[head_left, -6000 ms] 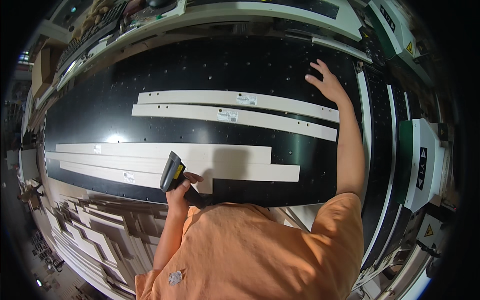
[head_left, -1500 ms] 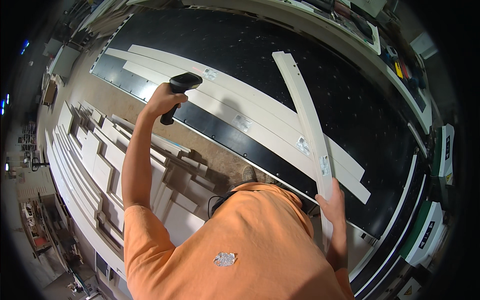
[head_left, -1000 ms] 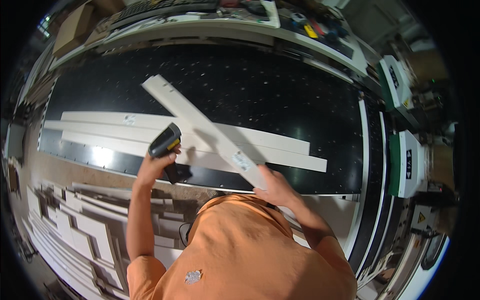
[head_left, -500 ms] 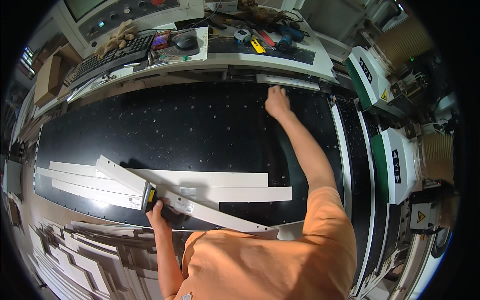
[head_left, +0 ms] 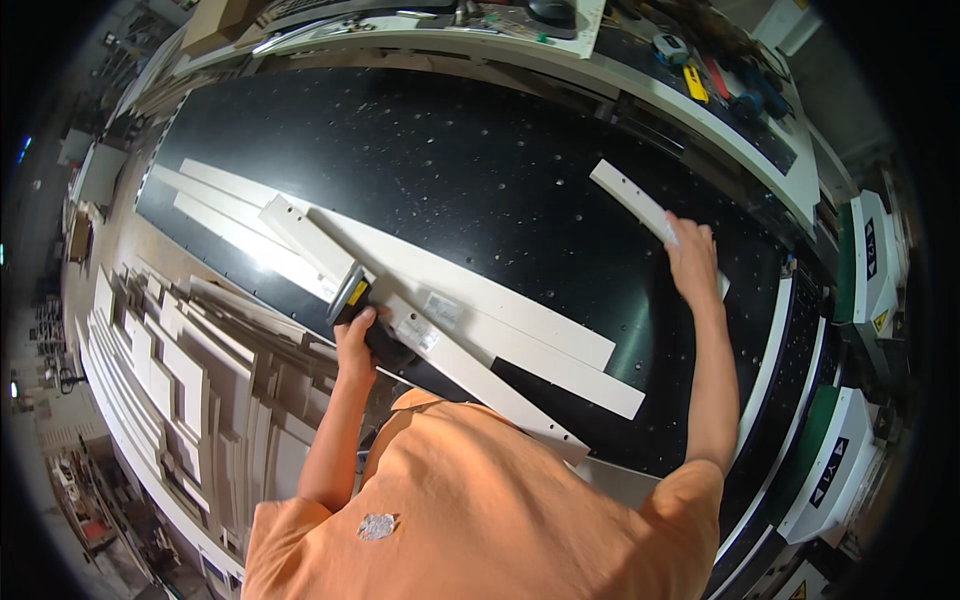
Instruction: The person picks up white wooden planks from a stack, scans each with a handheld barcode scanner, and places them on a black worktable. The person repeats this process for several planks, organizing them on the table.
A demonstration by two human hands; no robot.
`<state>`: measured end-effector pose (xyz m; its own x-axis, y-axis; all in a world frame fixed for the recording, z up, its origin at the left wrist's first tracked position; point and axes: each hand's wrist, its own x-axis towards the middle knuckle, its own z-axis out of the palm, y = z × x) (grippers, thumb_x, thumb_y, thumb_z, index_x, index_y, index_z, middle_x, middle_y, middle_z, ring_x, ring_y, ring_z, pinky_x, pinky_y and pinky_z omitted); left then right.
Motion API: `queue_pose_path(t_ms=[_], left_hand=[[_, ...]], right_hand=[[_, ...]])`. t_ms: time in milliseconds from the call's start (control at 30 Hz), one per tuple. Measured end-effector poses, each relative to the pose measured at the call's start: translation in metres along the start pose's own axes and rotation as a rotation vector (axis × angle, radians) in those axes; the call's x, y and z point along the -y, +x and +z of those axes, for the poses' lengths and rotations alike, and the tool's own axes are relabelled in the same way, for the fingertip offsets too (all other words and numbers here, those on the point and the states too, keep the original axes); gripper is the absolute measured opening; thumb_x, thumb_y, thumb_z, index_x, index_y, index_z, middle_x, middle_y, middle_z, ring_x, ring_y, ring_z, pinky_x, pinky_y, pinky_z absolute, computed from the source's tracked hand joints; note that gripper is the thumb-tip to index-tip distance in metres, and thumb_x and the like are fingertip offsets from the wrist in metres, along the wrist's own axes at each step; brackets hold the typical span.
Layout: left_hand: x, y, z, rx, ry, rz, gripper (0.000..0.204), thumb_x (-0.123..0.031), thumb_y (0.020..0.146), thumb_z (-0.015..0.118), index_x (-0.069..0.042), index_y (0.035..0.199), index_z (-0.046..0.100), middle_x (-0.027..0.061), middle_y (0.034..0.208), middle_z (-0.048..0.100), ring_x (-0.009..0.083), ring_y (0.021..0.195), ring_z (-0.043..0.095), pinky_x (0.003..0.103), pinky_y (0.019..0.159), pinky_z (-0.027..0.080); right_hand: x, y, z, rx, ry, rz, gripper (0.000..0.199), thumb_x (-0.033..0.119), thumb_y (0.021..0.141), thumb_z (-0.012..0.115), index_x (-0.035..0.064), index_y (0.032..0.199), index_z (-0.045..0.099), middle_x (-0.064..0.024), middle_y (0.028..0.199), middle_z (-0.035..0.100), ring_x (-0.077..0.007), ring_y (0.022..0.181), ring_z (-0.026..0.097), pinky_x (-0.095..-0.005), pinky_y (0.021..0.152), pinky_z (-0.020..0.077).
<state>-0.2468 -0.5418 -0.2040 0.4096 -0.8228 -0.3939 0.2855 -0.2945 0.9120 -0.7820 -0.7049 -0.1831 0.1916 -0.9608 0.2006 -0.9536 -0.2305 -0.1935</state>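
My left hand (head_left: 354, 342) is closed around a black handheld device with a yellow label, which looks like a barcode scanner (head_left: 350, 295). It sits over a long white drilled strip (head_left: 490, 385), which lies slantwise on top of other white strips (head_left: 520, 320) and has a printed label. Farther right, my right hand (head_left: 693, 262) grips a shorter white strip (head_left: 630, 198) near its middle. That strip has small holes at its far end, and my fingers cover part of it.
Under the strips is a black table (head_left: 450, 150) dotted with small holes. Many white panels (head_left: 180, 360) stand stacked at the left. A white bench (head_left: 690, 110) at the back carries a tape measure (head_left: 670, 47) and a yellow cutter (head_left: 696, 83). White machine heads (head_left: 830, 465) line the right.
My right hand, bare-fingered over the table's far edge before, now holds a white strip nearer to me. The view has turned. My left hand keeps the scanner over the same strip.
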Motion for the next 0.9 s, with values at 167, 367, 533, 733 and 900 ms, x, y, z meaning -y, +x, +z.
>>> queue_pose_path(t_ms=[167, 367, 533, 733, 900], left_hand=[[-0.006, -0.004, 0.008, 0.052, -0.002, 0.037, 0.035, -0.033, 0.093, 0.068, 0.000, 0.106, 0.069, 0.0044, 0.088, 0.066, 0.0147, 0.068, 0.066, 0.030, 0.055, 0.056], [0.001, -0.003, 0.004, 0.051, -0.100, 0.057, 0.042, -0.042, 0.095, 0.068, -0.003, 0.111, 0.064, 0.0038, 0.085, 0.067, 0.0121, 0.059, 0.063, 0.026, 0.046, 0.048], [0.003, -0.004, -0.003, 0.083, -0.145, 0.067, 0.042, -0.042, 0.095, 0.066, -0.008, 0.119, 0.057, 0.0046, 0.093, 0.071, 0.0099, 0.053, 0.060, 0.023, 0.035, 0.037], [0.010, -0.003, -0.017, 0.140, -0.185, 0.057, 0.038, -0.045, 0.095, 0.067, -0.009, 0.108, 0.062, -0.0001, 0.080, 0.064, 0.0080, 0.050, 0.058, 0.022, 0.036, 0.036], [0.016, 0.003, -0.018, 0.072, -0.231, 0.014, 0.040, -0.051, 0.092, 0.070, -0.012, 0.102, 0.070, -0.0026, 0.085, 0.069, 0.0120, 0.075, 0.067, 0.028, 0.061, 0.053]], right_hand=[[0.169, -0.072, -0.020, 0.049, 0.506, -0.184, 0.042, 0.009, 0.091, 0.072, 0.0085, 0.133, 0.069, -0.0097, 0.104, 0.062, -0.0302, 0.096, 0.056, -0.0405, 0.085, 0.0515], [0.290, -0.120, -0.022, 0.121, 0.492, -0.427, 0.045, 0.011, 0.086, 0.076, 0.0016, 0.130, 0.068, -0.0137, 0.104, 0.056, -0.0312, 0.096, 0.054, -0.0398, 0.078, 0.0531], [0.306, -0.131, -0.018, 0.209, 0.434, -0.509, 0.055, 0.018, 0.087, 0.077, 0.0031, 0.137, 0.060, -0.0151, 0.106, 0.051, -0.0323, 0.097, 0.055, -0.0396, 0.077, 0.0561], [0.282, -0.075, 0.024, 0.214, 0.668, -0.552, 0.065, 0.035, 0.094, 0.073, -0.0005, 0.145, 0.052, -0.0194, 0.127, 0.054, -0.0350, 0.117, 0.053, -0.0463, 0.103, 0.0464], [0.277, -0.001, 0.079, 0.190, 0.476, -0.386, 0.098, 0.061, 0.090, 0.072, -0.0058, 0.153, 0.039, -0.0233, 0.158, 0.036, -0.0415, 0.151, 0.027, -0.0521, 0.122, 0.0266]])
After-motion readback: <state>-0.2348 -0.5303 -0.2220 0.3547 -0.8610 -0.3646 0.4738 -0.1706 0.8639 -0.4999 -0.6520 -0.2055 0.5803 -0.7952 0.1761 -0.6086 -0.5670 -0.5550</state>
